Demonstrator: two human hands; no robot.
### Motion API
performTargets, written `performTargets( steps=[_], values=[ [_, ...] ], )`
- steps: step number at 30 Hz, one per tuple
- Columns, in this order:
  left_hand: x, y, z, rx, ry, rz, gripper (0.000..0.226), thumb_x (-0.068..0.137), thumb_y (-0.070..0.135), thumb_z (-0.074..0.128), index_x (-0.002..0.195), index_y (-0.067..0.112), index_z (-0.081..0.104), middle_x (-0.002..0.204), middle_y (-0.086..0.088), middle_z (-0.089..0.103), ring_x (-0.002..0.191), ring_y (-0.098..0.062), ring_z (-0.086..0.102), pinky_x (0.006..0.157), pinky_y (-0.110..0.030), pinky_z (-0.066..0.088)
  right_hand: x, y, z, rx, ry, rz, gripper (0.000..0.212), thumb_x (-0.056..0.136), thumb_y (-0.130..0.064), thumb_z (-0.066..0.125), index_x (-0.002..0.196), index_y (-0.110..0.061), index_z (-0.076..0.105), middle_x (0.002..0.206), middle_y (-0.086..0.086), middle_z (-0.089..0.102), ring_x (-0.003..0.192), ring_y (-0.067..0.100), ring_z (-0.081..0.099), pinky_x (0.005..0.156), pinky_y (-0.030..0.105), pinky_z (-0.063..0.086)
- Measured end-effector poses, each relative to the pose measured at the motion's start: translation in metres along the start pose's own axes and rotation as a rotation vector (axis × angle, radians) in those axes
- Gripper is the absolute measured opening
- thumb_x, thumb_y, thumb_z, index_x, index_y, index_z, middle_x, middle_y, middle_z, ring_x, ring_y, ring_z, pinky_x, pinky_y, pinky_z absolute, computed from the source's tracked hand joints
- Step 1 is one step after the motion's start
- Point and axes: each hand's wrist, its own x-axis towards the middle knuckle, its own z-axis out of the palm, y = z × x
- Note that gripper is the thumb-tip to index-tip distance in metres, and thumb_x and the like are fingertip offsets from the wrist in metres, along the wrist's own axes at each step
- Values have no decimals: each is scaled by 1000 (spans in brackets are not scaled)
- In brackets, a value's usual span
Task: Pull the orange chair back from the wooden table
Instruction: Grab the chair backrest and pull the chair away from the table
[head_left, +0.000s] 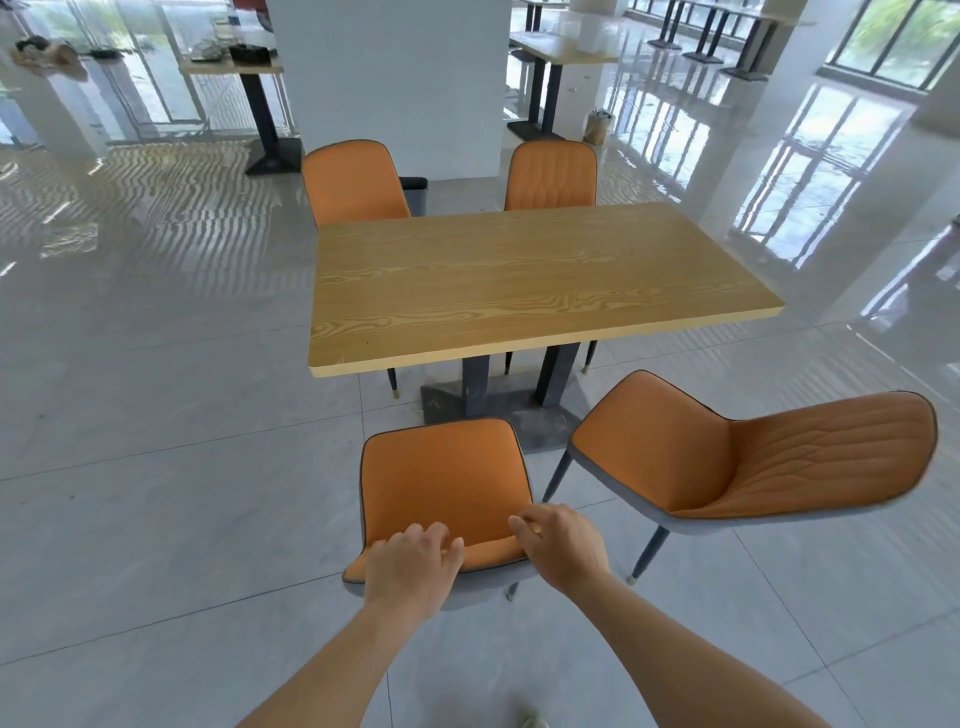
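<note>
Head view. The orange chair stood on the grey tiled floor, its seat facing the wooden table and its backrest toward the person; its front-to-back axis ran roughly square to the table's long near edge. The seat's front edge lay clear of the tabletop, just short of the table's dark base. The left hand lay over the top of the backrest, fingers curled together over its rim onto the orange inner face. The right hand gripped the backrest's right corner, fingers bent around the edge. Beyond the right-hand fingers, a second orange chair stood turned sideways, apart from the table. Far beyond both sets of fingers, two more orange chairs were tucked in at the table's far side, before a white pillar.
</note>
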Motion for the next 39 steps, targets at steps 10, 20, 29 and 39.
performTargets(
  steps=[10,20,29,39],
  values=[
    [3,47,-19,75,41,74,48,99,54,38,138,29,47,127,4,61,114,-16,57,101,-39,43,-17,32,-33,-24,37,-25,25,100,-36,52,114,-19,64,113,-1,66,103,20,58,82,36,54],
    [2,178,-15,74,50,90,47,99,52,39,140,29,43,132,3,58,124,-19,52,112,-49,36,-25,143,-101,-87,70,-111,36,101,-40,51,134,-27,56,130,-5,61,119,21,53,94,39,49],
    [22,307,-4,57,64,135,51,97,49,38,142,25,42,134,0,57,126,-22,50,111,-49,34,-41,253,-177,-153,114,-80,22,100,-38,50,116,-26,60,111,-4,61,102,22,56,82,38,50],
    [70,423,-2,32,35,293,51,100,51,37,145,27,38,141,1,52,136,-22,42,117,-53,26,-20,341,-233,-204,170,14,32,101,-40,50,128,-26,59,125,-3,63,118,23,55,99,42,48]
  ],
)
